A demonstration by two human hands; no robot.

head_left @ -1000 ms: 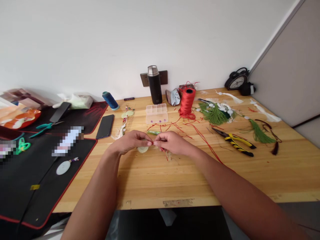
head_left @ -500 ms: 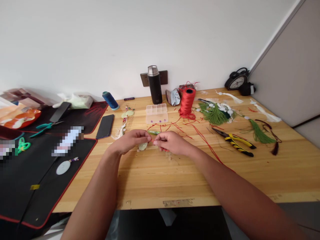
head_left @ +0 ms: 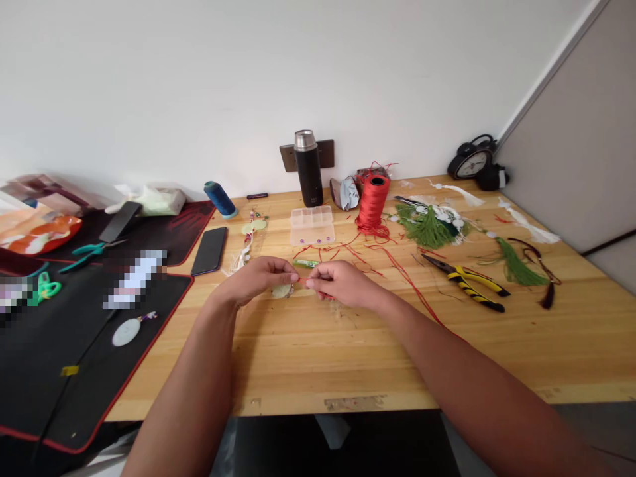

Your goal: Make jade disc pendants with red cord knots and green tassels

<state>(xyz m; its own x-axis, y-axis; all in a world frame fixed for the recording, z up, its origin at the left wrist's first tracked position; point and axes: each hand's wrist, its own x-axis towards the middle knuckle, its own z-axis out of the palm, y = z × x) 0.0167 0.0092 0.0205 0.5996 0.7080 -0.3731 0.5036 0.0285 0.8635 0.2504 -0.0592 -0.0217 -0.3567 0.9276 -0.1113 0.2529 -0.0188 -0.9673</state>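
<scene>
Over the middle of the wooden table, my left hand pinches a short stretch of red cord. My right hand closes on the same cord just to the right, with the fingertips a small gap apart. A pale green round pendant with small beads hangs or lies beneath my left fingers; which of the two I cannot tell. Behind the fingertips lies a small green item. More red cord shows under my right hand, partly hidden by it.
Behind the hands stand a clear bead box, a black flask and a red thread spool. Yellow-black pliers and green tassels lie right. A phone and blue spool are left.
My fingertips have moved slightly apart, showing a little more red cord between them. The pale pendant has shifted a little left, and beads beside it now show.
</scene>
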